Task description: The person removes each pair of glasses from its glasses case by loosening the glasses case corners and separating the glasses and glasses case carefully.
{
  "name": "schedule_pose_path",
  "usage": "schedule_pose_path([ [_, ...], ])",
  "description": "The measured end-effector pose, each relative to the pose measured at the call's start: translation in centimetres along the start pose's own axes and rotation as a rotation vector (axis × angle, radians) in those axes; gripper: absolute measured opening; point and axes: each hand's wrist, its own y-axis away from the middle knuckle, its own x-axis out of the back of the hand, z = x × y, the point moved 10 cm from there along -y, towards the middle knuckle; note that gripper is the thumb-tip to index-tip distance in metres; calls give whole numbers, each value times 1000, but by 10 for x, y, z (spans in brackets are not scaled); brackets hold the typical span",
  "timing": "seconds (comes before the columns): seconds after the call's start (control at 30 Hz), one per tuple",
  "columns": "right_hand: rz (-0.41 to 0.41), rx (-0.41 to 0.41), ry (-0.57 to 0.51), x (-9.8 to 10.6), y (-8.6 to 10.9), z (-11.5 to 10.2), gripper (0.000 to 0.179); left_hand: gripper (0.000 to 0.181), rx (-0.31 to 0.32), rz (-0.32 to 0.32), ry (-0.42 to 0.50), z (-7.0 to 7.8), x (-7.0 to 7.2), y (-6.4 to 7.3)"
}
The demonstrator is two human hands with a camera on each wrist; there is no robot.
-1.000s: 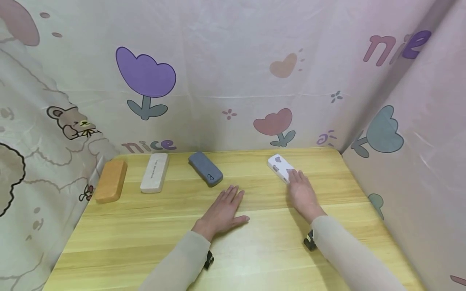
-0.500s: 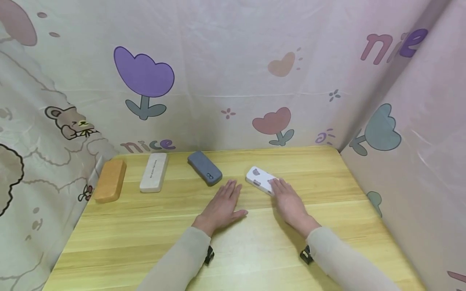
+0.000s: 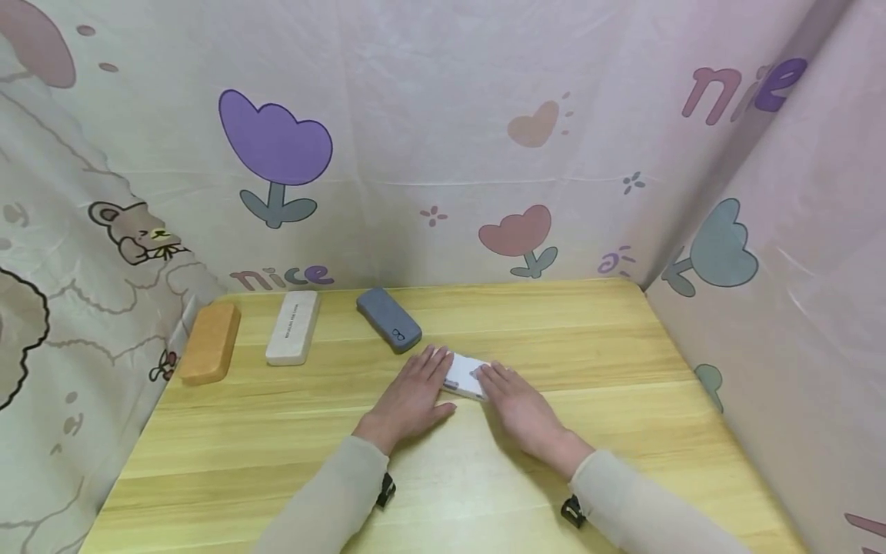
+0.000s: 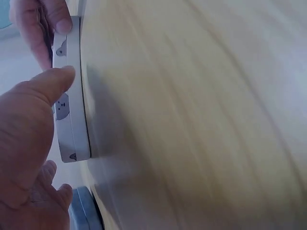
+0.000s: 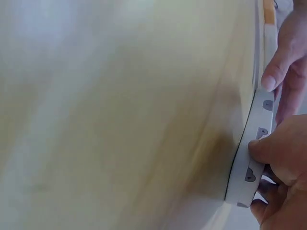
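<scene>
A white glasses case [image 3: 465, 375] with grey bear prints lies on the table [image 3: 291, 469] between my two hands. My right hand [image 3: 527, 414] grips its right end; in the right wrist view the thumb presses the near side of the case [image 5: 243, 175] and the fingers bend behind it. Over the left end reach the fairly straight fingers of my left hand [image 3: 407, 402], with its thumb spread out in front. In the left wrist view that thumb overlaps the case [image 4: 73, 127]. The far side of the case is mostly hidden by fingers.
Behind my left hand lies a blue-grey glasses case [image 3: 388, 318] with a glasses mark. Further left are a cream-white case [image 3: 294, 329] with lettering and an orange-tan case [image 3: 211, 343]. A printed curtain [image 3: 401, 138] hangs around the table's back and sides.
The white glasses case has slid left and nearer with my right hand, from the back right to my left hand. My left fingers now reach over its left end; the other cases stay put.
</scene>
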Motion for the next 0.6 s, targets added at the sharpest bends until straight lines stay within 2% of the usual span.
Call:
schedule_pose_path([
  [0.13,-4,87,35,-4,0,-17,62,77,-5,19,-14,-8,2,13],
  [0.23,2,144,33,-4,2,-28,59,70,-1,22,22,-13,4,24],
  [0.47,12,207,24,-5,5,-46,55,68,33,15,103,-22,10,51],
  [0.6,44,239,19,-2,5,-57,54,71,66,43,118,-28,15,67],
])
